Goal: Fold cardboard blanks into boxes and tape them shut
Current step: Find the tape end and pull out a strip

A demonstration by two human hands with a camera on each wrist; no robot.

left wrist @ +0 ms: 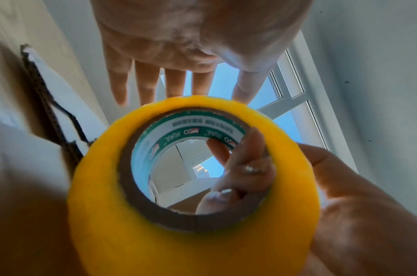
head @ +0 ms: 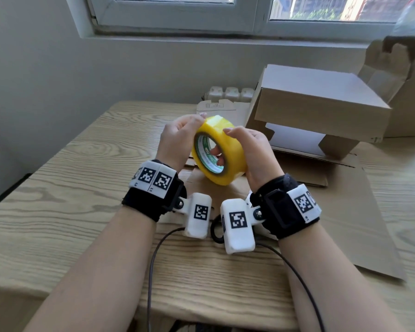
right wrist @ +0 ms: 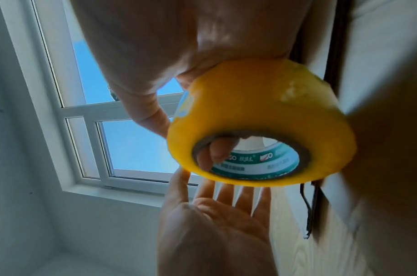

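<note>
Overhead of the table [head: 58,188], yellow tape roll [head: 219,152] gripped between both hands.

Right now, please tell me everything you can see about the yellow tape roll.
The glossy yellow tape roll has a brown cardboard core with a green-and-white printed label inside. It is held tilted on edge above the light wooden table. The right hand grips it, fingers hooked through the core; the left hand touches its outer top with straight fingers.
</note>
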